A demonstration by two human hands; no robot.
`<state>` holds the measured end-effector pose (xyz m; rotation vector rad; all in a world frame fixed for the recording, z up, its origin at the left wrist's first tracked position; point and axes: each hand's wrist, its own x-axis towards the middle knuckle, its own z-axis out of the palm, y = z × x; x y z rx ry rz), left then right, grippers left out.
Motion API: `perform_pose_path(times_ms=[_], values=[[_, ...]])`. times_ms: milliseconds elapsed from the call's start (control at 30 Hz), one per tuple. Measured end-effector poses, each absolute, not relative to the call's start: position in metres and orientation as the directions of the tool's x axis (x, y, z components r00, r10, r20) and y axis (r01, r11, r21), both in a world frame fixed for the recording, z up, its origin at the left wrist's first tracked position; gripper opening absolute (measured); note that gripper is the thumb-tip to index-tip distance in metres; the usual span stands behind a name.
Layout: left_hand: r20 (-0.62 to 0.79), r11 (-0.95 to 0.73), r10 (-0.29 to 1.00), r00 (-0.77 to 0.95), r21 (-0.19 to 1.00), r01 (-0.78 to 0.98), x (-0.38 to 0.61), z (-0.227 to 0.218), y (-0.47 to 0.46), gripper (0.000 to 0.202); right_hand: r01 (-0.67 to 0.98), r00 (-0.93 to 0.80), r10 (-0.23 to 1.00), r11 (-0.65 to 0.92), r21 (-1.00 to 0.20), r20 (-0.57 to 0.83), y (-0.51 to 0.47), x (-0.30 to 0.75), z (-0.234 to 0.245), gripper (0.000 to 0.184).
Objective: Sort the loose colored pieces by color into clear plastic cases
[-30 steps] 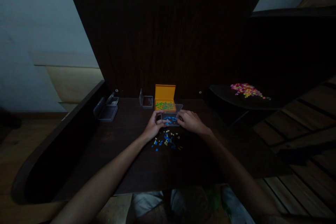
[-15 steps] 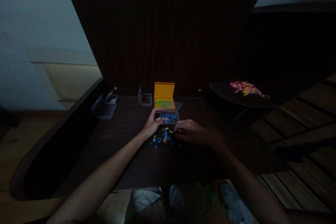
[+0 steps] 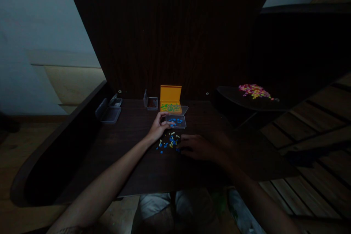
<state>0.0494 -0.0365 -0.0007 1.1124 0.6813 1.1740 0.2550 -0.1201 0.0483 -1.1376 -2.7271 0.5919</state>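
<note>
My left hand (image 3: 159, 126) grips the left side of a clear plastic box (image 3: 184, 121), its thumb over the near edge. Inside the box lie several small blue pieces (image 3: 179, 120). In front of the box, small blue and pale yellow pieces (image 3: 172, 140) are scattered loosely on the dark tabletop. At the right edge of this scatter is my right hand (image 3: 194, 146), low over the table, its fingers stretched leftward and apart from the thumb. Its fingertips are beside a few blue pieces. Dim light hides whether they touch any.
Behind the box stands an open yellow case (image 3: 170, 93) with green pieces. A small clear box (image 3: 152, 104) with dark reddish contents is left of it. Farther left sits another open clear box (image 3: 111, 115). Pink and yellow pieces (image 3: 255, 90) lie heaped on a side shelf (image 3: 233, 97).
My right hand has moved down and away from the box to the right side of the scattered pieces, and its fingers have spread. My left hand stays on the box.
</note>
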Motion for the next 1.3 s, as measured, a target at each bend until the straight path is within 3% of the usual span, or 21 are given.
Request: perform_pose_path(times_ms=[933, 1033, 1300], values=[[0.116, 0.004, 0.942, 0.316, 0.935, -0.355, 0.049, -0.002, -0.035, 0.05, 0.687, -0.68, 0.733, 0.635, -0.352, -0.006, -0.11, 0.247, 0.05, 0.011], [0.113, 0.007, 0.943, 0.314, 0.935, -0.356, 0.048, -0.004, -0.034, 0.051, 0.683, -0.668, 0.743, 0.636, -0.36, 0.045, -0.106, 0.248, 0.048, 0.009], [0.105, 0.018, 0.941, 0.322, 0.934, -0.357, 0.051, -0.003, -0.037, 0.053, 0.518, -0.62, 0.707, 0.695, -0.499, 0.34, -0.079, 0.253, 0.057, 0.013]])
